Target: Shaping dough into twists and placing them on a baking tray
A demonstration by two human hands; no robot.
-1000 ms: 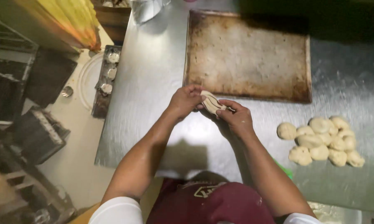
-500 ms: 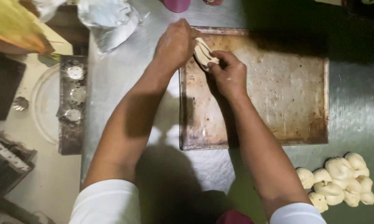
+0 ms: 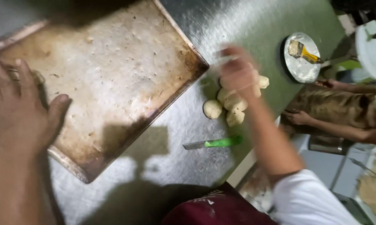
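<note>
A worn, greased baking tray (image 3: 113, 79) lies on the steel table (image 3: 238, 25). My left hand (image 3: 19, 110) rests flat at the tray's left side, fingers spread, over a piece of dough that is mostly hidden. My right hand (image 3: 238, 73) is blurred above a small pile of dough balls (image 3: 227, 106) right of the tray. Whether its fingers have closed on a ball I cannot tell.
A green-handled knife (image 3: 215, 143) lies on the table near the front edge. A round plate with a yellow-handled brush (image 3: 302, 56) sits at the far right. Another person's arms (image 3: 338, 108) are beyond the table's right edge.
Both hands were together holding shaped dough over the tray. Now they are apart: the left stays on the tray, the right has swung over to the dough pile. My view has turned.
</note>
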